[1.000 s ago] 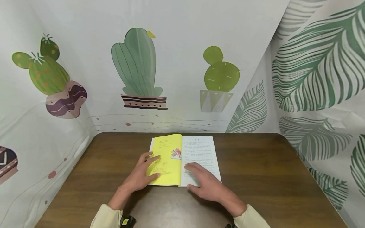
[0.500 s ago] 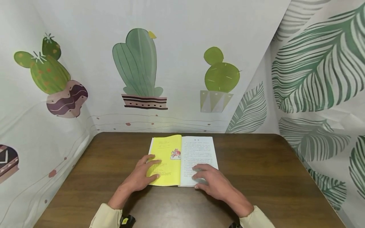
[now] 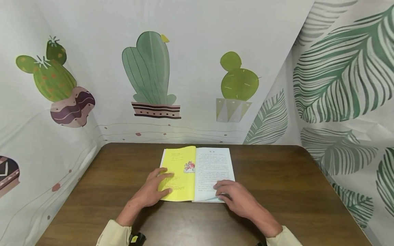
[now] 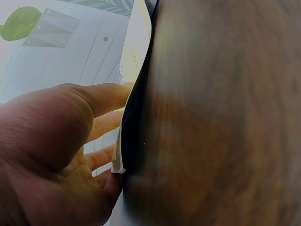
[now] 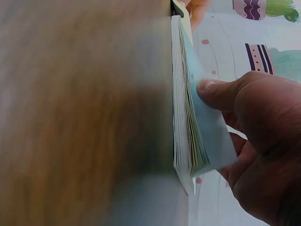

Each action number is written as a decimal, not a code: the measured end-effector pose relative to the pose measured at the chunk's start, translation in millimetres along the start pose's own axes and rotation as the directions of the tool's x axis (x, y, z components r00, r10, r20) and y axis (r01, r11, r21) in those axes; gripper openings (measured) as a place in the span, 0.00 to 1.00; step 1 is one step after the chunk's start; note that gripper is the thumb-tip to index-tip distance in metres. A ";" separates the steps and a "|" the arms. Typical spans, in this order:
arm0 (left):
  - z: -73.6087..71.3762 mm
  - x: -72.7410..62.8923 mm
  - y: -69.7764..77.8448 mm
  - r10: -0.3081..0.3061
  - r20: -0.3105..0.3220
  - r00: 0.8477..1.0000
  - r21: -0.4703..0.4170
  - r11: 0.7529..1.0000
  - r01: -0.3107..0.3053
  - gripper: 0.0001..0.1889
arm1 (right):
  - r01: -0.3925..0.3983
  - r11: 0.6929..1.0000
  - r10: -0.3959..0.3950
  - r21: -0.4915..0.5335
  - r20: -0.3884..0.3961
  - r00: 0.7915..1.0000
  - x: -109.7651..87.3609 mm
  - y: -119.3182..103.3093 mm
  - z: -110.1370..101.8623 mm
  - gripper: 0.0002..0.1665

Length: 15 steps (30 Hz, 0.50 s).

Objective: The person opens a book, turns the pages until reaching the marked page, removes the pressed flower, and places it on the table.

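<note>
An open book lies on the table, with a yellow page [image 3: 181,184] on its left side and a white printed page [image 3: 212,167] on its right. My left hand [image 3: 149,192] rests on the left part of the yellow page, its fingers spread and its thumb near the lower edge. At the lower right corner of the book my right hand [image 3: 238,201] pinches a page. In the right wrist view the thumb lies against that lifted page [image 5: 214,136], which tilts away from the page block [image 5: 178,103]; the other fingers are partly hidden behind it.
The brown wooden table [image 3: 277,184] extends around the book on both sides and in front. Behind it hangs a white wall covering [image 3: 197,68] printed with cacti, and a leaf-patterned sheet [image 3: 344,85] hangs at the right.
My right hand has moved right and slightly nearer, from the middle of the white page to its lower right corner, and the page there has lifted. The left hand stays nearly still.
</note>
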State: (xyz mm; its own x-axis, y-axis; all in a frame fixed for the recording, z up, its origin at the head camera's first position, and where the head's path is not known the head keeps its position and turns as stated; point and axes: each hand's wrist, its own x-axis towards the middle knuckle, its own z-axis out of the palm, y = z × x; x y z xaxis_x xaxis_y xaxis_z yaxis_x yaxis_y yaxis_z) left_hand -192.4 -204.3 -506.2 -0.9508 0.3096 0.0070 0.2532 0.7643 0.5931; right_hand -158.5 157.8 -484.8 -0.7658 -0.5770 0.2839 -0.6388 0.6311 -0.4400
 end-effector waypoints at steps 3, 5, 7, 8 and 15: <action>-0.4 -0.5 0.6 -0.004 0.000 1.000 0.000 1.000 0.004 0.29 | -0.024 0.999 0.025 0.024 -0.029 0.999 -4.1 4.7 -2.1 0.11; -0.1 -0.6 0.6 -0.007 -0.001 1.000 0.001 1.000 0.007 0.29 | -0.056 0.998 0.058 0.042 -0.049 0.997 -7.4 7.8 -3.6 0.11; -0.1 -1.0 1.0 -0.012 -0.001 1.000 0.002 1.000 0.012 0.29 | -0.100 0.994 0.103 0.052 -0.075 0.992 -10.5 10.2 -5.0 0.12; 0.0 -0.9 1.1 -0.015 -0.001 1.000 0.002 1.000 0.015 0.29 | -0.125 0.991 0.129 0.055 -0.092 0.987 -11.9 11.1 -5.7 0.12; -0.8 -0.4 2.1 -0.016 0.001 1.000 0.001 1.000 0.016 0.29 | -0.313 0.947 0.319 0.064 -0.254 0.913 -15.0 16.1 -7.4 0.14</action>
State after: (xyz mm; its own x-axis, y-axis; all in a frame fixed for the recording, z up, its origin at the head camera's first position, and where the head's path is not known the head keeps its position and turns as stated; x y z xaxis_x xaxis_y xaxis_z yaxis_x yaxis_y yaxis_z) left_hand -191.6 -203.2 -504.3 -0.9545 0.2983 -0.0034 0.2383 0.7693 0.5927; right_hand -157.8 180.4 -489.8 -0.9221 -0.1935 0.3352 -0.3603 0.7455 -0.5607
